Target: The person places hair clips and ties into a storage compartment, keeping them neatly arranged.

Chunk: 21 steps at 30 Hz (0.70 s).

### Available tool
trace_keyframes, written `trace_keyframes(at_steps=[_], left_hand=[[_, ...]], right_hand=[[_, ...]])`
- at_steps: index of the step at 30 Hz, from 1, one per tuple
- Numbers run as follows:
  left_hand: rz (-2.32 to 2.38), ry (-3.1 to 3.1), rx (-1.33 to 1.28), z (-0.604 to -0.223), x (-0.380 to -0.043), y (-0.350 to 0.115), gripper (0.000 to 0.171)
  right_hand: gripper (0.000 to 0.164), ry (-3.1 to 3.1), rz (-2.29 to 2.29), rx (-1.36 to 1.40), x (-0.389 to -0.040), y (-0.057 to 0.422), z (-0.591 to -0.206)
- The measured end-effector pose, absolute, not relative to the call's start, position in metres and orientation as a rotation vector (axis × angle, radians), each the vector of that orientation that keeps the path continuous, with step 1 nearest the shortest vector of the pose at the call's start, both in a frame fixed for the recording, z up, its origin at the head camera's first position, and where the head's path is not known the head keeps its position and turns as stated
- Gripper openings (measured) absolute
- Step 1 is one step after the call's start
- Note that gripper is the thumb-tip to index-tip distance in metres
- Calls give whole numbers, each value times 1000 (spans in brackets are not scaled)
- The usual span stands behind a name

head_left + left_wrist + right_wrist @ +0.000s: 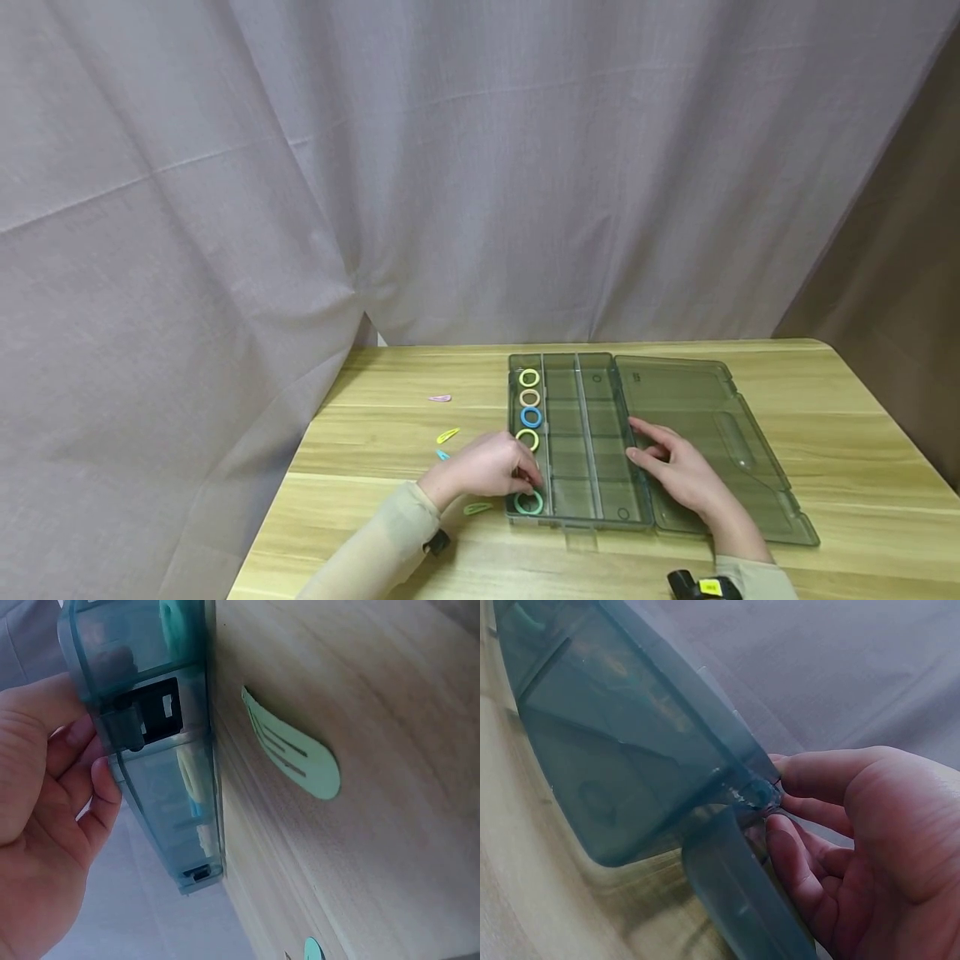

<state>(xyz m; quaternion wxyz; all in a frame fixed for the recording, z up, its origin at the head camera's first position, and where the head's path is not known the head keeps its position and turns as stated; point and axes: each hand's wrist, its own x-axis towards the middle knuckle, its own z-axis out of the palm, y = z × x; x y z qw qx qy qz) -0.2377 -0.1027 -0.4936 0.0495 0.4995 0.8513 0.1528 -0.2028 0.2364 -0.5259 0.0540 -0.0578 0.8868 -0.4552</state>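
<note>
A translucent grey-green plastic box lies with its lid folded out to the right. Its left column holds several ring-shaped hair ties: yellow, peach, blue, yellow-green and green. Over that column my left hand dips its curled fingers between the yellow-green and green ties. The box wall and the hand itself hide its fingertips, so I cannot tell whether they hold a tie. My right hand holds the box's hinge edge between thumb and fingers.
Left of the box lie snap hair clips: pink, yellow, blue and green. The wooden table carries everything. Grey curtain hangs behind and left of it.
</note>
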Motion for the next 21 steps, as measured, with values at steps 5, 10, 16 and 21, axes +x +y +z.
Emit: trace_keyframes(at_steps=[5, 10, 16, 21], left_hand=[[502, 2577, 1532, -493, -237, -103, 12], [548, 2561, 1541, -493, -237, -103, 11], [592, 2547, 1542, -494, -237, -104, 10], [609, 2543, 1549, -494, -238, -104, 9]], right_hand=[[68, 2686, -1381, -170, -202, 237, -525], [69, 2688, -1367, -181, -203, 238, -525], [69, 2689, -1361, -196, -203, 238, -525], [69, 2687, -1372, -207, -204, 239, -526]])
